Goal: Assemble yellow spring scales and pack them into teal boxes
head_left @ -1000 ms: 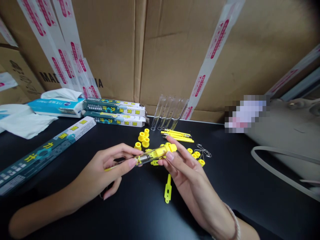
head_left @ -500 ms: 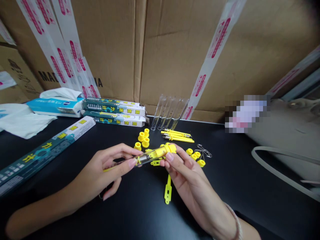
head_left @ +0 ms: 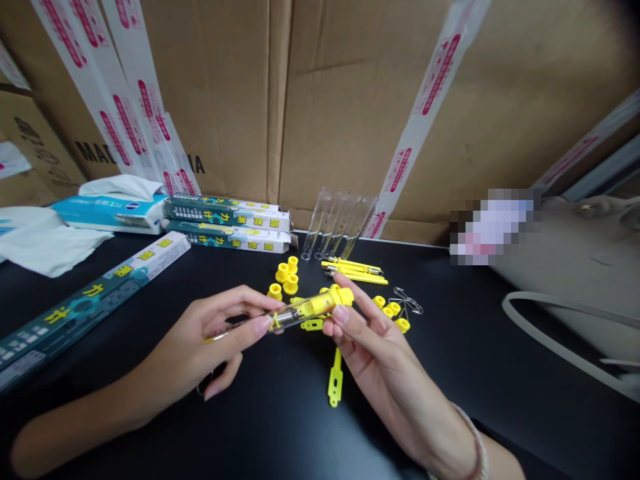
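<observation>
Held across the middle of the view is a tubular spring scale (head_left: 303, 311), a clear tube with a metal spring and yellow parts inside. My left hand (head_left: 220, 337) pinches the tube between thumb and fingers near its left part. At the tube's right end, my right hand (head_left: 373, 347) has thumb and fingers at the yellow cap (head_left: 343, 297), the forefinger raised just off it. Beneath the scale lie yellow flat strips, partly hidden by it. One yellow slotted strip (head_left: 335, 383) lies below, close to my right hand.
Yellow collars (head_left: 290, 283), small yellow caps (head_left: 401, 325), metal hooks (head_left: 409, 301) and yellow strips with springs (head_left: 355, 272) lie beyond my hands. Clear tubes (head_left: 337, 223) lean against a carton (head_left: 340, 120). Printed boxes (head_left: 230, 220), tissues (head_left: 115, 208) are left; a grey bag (head_left: 565, 260) is right.
My right forefinger has lifted from the yellow cap, which now shows more fully. My left hand keeps its hold on the tube almost unmoved.
</observation>
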The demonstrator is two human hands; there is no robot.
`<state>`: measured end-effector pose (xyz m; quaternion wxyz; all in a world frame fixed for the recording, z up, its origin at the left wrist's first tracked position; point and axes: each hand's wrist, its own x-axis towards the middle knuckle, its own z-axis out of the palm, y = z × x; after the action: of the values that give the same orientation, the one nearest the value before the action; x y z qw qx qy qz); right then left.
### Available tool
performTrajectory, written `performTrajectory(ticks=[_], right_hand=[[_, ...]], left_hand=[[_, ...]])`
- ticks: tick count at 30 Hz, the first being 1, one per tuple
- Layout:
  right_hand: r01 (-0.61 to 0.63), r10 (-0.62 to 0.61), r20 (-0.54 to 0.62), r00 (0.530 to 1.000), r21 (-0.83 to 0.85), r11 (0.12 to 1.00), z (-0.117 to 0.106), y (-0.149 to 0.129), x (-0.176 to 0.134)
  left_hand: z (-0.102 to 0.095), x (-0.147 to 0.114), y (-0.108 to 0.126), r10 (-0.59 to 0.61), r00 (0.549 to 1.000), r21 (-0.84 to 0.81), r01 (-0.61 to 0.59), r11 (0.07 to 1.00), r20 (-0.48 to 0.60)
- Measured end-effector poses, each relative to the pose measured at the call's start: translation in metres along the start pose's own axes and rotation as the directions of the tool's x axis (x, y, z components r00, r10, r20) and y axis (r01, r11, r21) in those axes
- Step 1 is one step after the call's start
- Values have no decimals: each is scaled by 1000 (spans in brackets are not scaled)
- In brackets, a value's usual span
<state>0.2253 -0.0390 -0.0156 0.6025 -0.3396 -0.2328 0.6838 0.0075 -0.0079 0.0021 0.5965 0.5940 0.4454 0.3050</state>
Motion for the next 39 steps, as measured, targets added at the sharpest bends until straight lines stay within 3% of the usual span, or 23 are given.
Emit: performTrajectory(ticks=[9,15,21,29,39], right_hand=[[5,-4,42,999,-30,1000,3,-1,-1],[-3,3,-9,1000,-17,1000,0,0,-2],[66,-63,34,997,-98,993,2,-2,-1],[12,-14,-23,1000,-68,998,1,-1,-1],[36,-34,26,999,-72,997,1,-1,-1]], left_hand=[[-1,1,-2,29,1000,-6,-29,1000,10],[-1,1,-1,10,1000,10,-11,1000,18],[0,0,0,1,1000,1,-1,1000,15],[-2,1,-1,-4,1000,25,4,1000,26],[-2,2,-2,-9,1000,36,8,999,29]])
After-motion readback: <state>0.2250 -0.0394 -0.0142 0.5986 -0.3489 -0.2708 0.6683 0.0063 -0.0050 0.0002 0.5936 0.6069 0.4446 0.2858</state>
